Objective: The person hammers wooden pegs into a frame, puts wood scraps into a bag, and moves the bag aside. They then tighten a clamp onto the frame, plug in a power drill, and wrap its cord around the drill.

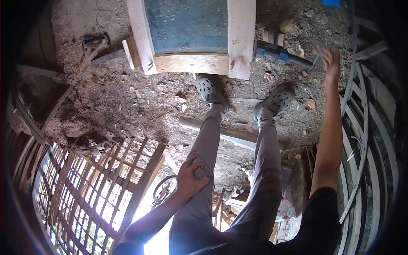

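Observation:
My left hand [191,178] lies on the knee of the grey trousers [204,148], thumb and fingers apart around the cloth. At the end of my outstretched right arm, my right hand [330,63] has its fingers bent around a thin grey tool [316,58], whose kind is hard to tell. Just left of it is the end of a dark bar [293,59] with blue parts. A pale wooden frame [191,63] surrounds a blue-grey panel [187,25] at the top centre, in front of my grey clogs [278,102].
Shavings and wood scraps cover the dirt floor [140,106]. Another bar with a blue part [108,57] lies left of the frame. A plank [238,138] crosses behind the clogs. Wooden lattice [97,182] stands at lower left, curved slats [365,140] at right.

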